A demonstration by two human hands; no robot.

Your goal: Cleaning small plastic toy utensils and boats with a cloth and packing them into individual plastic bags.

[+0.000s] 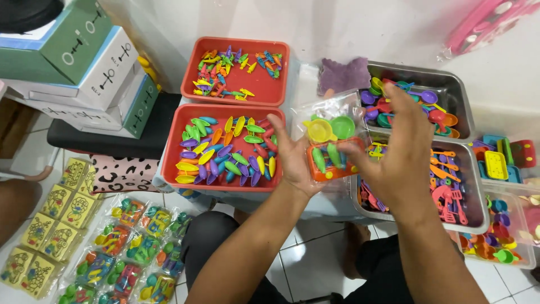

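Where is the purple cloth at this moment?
In the head view, the purple cloth lies at top centre, between the upper red tray and the upper steel tray, behind the right hand.

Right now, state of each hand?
Left hand: grip closed on the clear bag of toys, held from below.
Right hand: fingers on the bag's right side; closure cannot be told.

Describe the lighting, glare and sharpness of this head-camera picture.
Head view: even, soft indoor light with faint shadows; mild glare on the steel tray rim and on the clear bag the left hand and right hand hold; the right hand's fingers are slightly motion-blurred; the red tray of toy pieces is sharp; wide-angle bending shows toward the edges.
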